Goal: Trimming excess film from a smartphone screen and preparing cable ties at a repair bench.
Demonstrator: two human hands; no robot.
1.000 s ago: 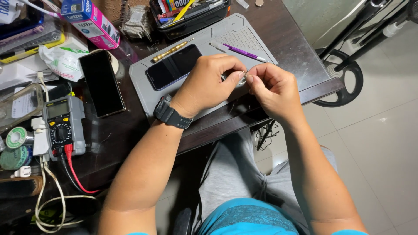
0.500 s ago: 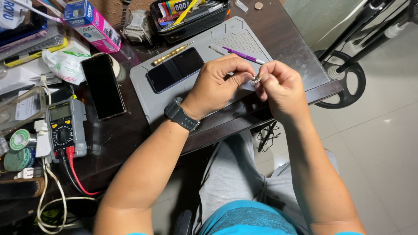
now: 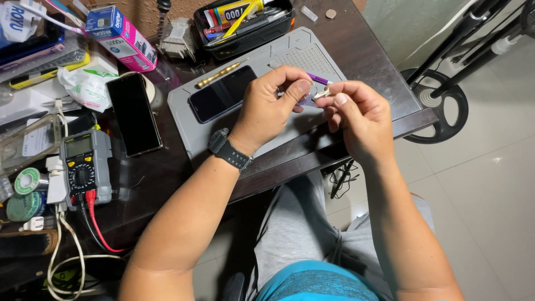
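Where both hands meet, fingers [image 3: 301, 88] pinched on a small metal part [image 3: 320, 94].

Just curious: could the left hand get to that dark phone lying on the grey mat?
Probably yes. The left hand hovers right beside the dark phone on the grey mat, nothing between, though its fingers pinch a small part.

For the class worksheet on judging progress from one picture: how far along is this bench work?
Already done: a dark smartphone lies face up on the grey rubber work mat, a brass-coloured rod tool beside it. In hand: the left hand and right hand pinch a tiny pale metal part above the mat; what it is cannot be told. Left: the phone looks closed and untouched.
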